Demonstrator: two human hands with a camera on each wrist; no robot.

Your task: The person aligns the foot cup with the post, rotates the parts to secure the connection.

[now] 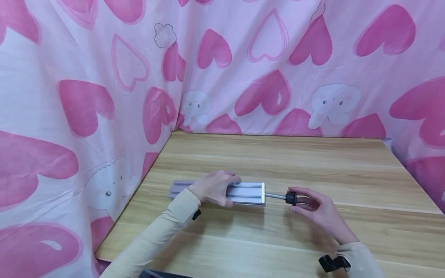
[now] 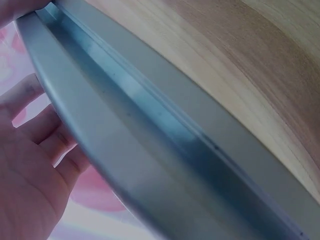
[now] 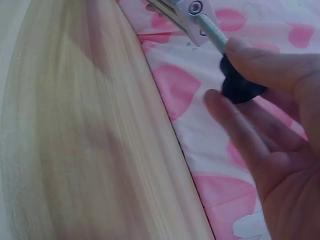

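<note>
My left hand (image 1: pixel 215 187) grips a silver aluminium profile (image 1: pixel 247 192) from above, fingers over the far side and thumb on the near side. Lengthwise grooves run along the profile, seen close up in the left wrist view. A metal plate (image 1: pixel 263 194) caps its right end. From that plate a threaded rod (image 1: pixel 274 196) sticks out to the right, bearing a black levelling foot (image 1: pixel 291 198) at its tip. The thumb and fingers of my right hand (image 1: pixel 320 210) pinch this foot. In the right wrist view, a round bolt head (image 3: pixel 195 7) shows on the end plate beside the rod.
Everything is over a wood-grain table (image 1: pixel 278 162). A pink and white heart-patterned cloth (image 1: pixel 215 88) hangs behind the table and along its sides. A dark object (image 1: pixel 160 274) shows at the near edge, mostly out of frame.
</note>
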